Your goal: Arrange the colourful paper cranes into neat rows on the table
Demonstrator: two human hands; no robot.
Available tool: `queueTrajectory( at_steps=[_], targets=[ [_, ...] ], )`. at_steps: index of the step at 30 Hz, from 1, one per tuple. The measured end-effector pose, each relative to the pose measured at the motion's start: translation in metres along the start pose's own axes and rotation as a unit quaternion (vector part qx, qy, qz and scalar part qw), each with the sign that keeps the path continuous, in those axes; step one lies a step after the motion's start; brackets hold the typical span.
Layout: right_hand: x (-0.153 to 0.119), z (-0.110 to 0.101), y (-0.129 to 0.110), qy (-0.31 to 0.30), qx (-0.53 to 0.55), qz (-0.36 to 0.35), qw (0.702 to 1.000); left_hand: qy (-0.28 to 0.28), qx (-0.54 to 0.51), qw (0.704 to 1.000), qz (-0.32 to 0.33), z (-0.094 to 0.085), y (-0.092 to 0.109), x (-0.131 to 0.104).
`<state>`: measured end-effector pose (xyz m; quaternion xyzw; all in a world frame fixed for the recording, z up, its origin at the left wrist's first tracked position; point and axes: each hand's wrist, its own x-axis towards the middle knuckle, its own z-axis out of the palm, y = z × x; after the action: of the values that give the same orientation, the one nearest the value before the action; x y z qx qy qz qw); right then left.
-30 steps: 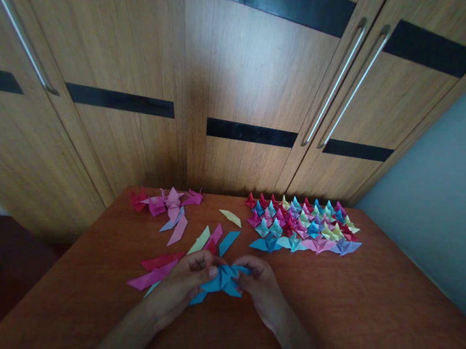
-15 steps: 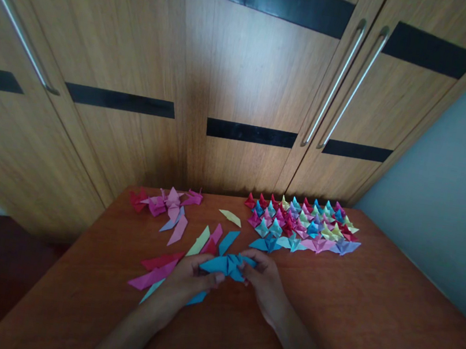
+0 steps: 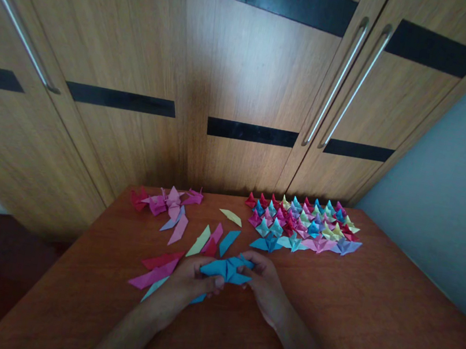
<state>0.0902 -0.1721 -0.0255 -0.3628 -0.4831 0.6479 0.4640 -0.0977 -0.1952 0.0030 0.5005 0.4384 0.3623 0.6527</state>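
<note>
A blue folded paper piece [image 3: 226, 269] is held between both hands, just above the table. My left hand [image 3: 188, 284] pinches its left end, thumb on the near side. My right hand [image 3: 263, 281] is closed with thumb and fingers on its right end, where several folds meet. Around my left hand lie loose folded strips: a yellow-green strip [image 3: 199, 241], a magenta strip [image 3: 153, 275], a red strip [image 3: 162, 260] and a light blue strip [image 3: 154, 288]. A blue strip [image 3: 228, 243] rests just beyond the held piece.
Rows of small colourful folded paper pieces [image 3: 295, 224] stand at the back right of the wooden table [image 3: 349, 332]. Pink paper cranes [image 3: 172, 203] sit at the back left. One yellow strip [image 3: 231, 217] lies between them. Wooden cabinet doors [image 3: 261, 74] rise behind the table.
The blue piece's right side has shifted in my right fingers, and a flap at its lower right now spreads out further. Both hands stay in nearly the same place.
</note>
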Motion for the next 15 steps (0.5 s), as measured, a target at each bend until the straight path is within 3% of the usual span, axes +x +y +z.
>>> queueTrajectory(
  at_steps=[6,15],
  targets=[
    [-0.0016,0.0018,-0.0015,-0.003,0.022,0.018,1.000,-0.017,-0.020,0.999,0.019,0.0000,-0.0023,-0.0004],
    [-0.0001,-0.0020,-0.0025,0.011,0.019,0.000,1.000,0.048,0.007,0.999,0.025,-0.0039,0.0070,0.0029]
  ],
)
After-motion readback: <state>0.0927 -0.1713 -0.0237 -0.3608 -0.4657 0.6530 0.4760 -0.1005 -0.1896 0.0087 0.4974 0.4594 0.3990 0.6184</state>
